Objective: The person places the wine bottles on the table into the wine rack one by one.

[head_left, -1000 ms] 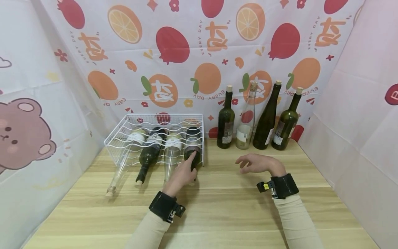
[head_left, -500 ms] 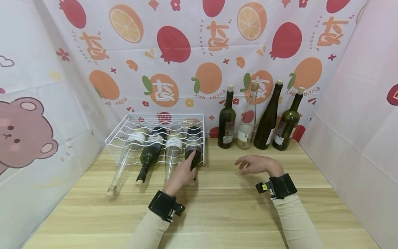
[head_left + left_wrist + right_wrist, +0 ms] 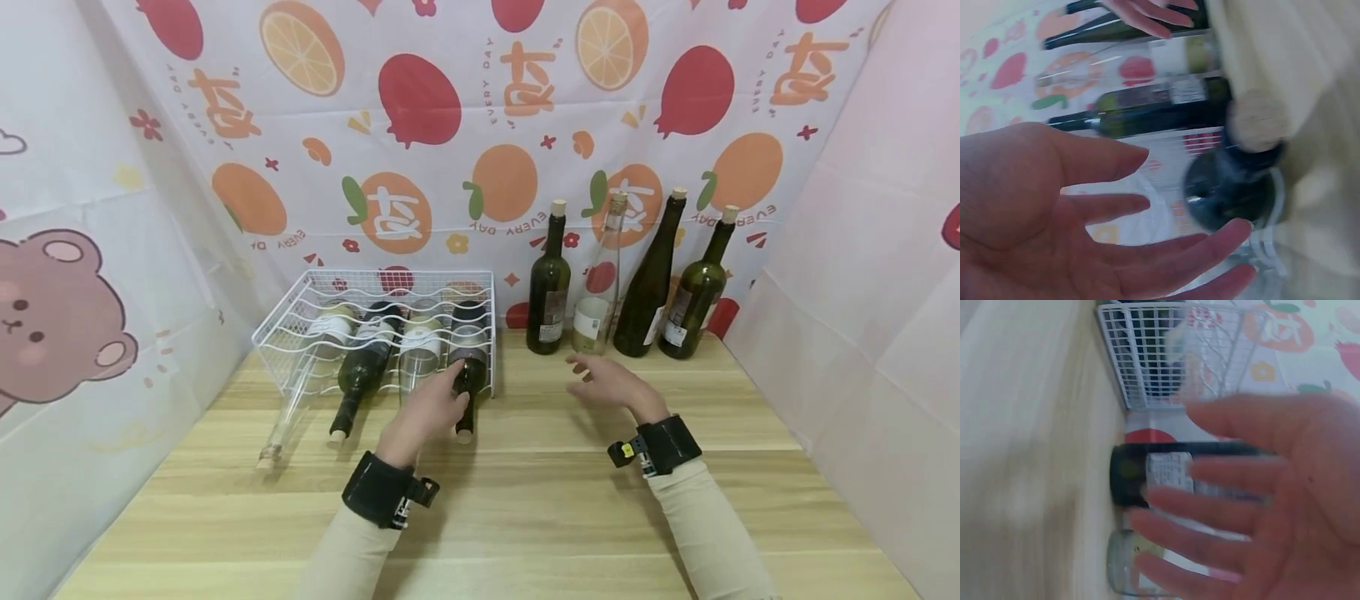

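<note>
In the head view my left hand (image 3: 424,410) hovers at the front right of the white wire rack (image 3: 491,333), its fingers spread and holding nothing. Just right of its fingertips, a dark corked wine bottle (image 3: 467,408) lies in the rack, neck toward me. In the left wrist view that bottle's cork (image 3: 1261,122) faces the camera, beyond the fingers. My right hand (image 3: 609,383), fingers loosely extended, hangs over the table before the standing bottles. Nearest it are a clear corked bottle (image 3: 592,321) and a dark green bottle (image 3: 550,304). The right wrist view shows its palm empty.
Three more bottles lie in the rack: a clear one (image 3: 288,417) at left, a dark one (image 3: 360,375), and another clear one (image 3: 420,354) partly behind my left hand. Two green bottles (image 3: 643,308) stand at the back right. Fruit-printed cloth (image 3: 450,200) walls the wooden table (image 3: 540,517).
My left hand has drawn back toward me and left from the rightmost racked bottle, its pointing finger lifting off and more of the neck showing. My right hand has moved slightly left and forward.
</note>
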Tool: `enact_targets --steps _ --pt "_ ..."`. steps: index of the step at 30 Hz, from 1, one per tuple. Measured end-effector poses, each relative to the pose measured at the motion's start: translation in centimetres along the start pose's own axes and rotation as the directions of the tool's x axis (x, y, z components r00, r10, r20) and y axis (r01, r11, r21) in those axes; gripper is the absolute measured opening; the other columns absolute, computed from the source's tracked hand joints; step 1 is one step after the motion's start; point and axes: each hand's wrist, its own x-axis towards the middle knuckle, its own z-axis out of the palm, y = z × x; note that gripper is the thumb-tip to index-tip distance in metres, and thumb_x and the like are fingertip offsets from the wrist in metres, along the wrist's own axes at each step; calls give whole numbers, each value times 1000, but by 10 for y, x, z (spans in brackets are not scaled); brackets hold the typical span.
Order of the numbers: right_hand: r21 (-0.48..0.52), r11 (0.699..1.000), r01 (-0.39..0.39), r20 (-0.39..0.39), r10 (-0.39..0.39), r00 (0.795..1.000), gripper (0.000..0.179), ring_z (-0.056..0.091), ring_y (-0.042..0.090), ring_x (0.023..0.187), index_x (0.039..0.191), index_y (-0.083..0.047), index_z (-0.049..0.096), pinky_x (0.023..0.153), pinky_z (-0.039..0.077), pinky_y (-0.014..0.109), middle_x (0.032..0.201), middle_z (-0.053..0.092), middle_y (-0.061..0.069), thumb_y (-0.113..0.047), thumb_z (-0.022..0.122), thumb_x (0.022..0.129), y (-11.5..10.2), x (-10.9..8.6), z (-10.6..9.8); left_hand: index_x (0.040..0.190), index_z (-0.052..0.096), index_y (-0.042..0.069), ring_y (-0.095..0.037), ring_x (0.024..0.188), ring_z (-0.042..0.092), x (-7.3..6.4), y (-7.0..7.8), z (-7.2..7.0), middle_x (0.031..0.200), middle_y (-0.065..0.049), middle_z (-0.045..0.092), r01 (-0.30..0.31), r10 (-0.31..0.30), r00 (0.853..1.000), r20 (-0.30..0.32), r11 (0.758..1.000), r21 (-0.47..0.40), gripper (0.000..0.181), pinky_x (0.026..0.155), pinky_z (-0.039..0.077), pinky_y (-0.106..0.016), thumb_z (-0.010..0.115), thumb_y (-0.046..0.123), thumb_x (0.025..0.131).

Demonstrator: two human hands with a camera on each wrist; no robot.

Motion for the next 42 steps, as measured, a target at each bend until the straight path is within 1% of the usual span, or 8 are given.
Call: enact_targets --steps 6,12,18,26,31,35,37,42 --pt "17 995 -103 -222 104 969 66 53 42 125 145 0 41 99 46 52 138 53 26 -33 65 93 -7 25 0 151 38 8 -18 56 43 -12 13 -20 92 -14 64 -76 75 995 64 997 19 59 69 41 -37 60 18 97" --pt "45 987 -152 -313 158 936 82 48 43 129 151 2 30 103 42 52 144 47 27 -37 68 90 -6 60 9 147 46 9 -24 97 63 -28 22 -23 137 -15 59 -145 143 981 132 989 3 54 90 46 -41 61 21 97" --pt "162 971 -174 -384 225 895 79 54 41 120 143 3 36 98 45 52 131 53 25 -31 75 84 0 87 24 144 51 14 -32 123 58 -39 26 -22 137 -12 60 -204 191 961 198 978 45 49 101 46 -47 61 25 97" --pt "430 887 -170 -422 363 831 96 35 39 140 155 -3 16 111 35 51 154 32 22 -35 74 85 17 117 38 144 51 16 -33 126 56 -42 28 -21 139 -10 59 -204 186 957 221 977 58 48 103 44 -49 60 24 98" --pt "511 853 -107 -477 384 790 101 34 37 141 154 -3 20 112 33 50 154 32 21 -38 80 80 22 130 37 144 52 15 -33 127 55 -40 29 -23 138 -10 59 -229 213 954 210 972 57 47 104 43 -49 59 23 98" --pt "494 863 -105 -527 393 753 98 41 35 136 150 -4 29 109 37 48 148 42 19 -40 82 77 24 138 35 144 52 16 -31 125 56 -39 29 -25 139 -10 58 -222 206 956 206 973 56 47 103 44 -47 59 23 98" --pt "470 874 -123 -544 396 740 95 45 35 132 148 -4 34 107 40 48 144 46 18 -42 83 76 24 139 35 145 51 16 -26 106 65 -38 29 -26 139 -10 58 -216 201 957 208 975 49 47 99 46 -45 59 22 98" --pt "383 914 -134 -574 350 740 89 53 37 121 138 -1 46 98 46 50 131 55 20 -44 86 71 23 135 35 145 50 17 -15 75 58 -37 25 -28 139 -10 58 -188 176 960 219 981 35 48 89 45 -40 59 21 98"
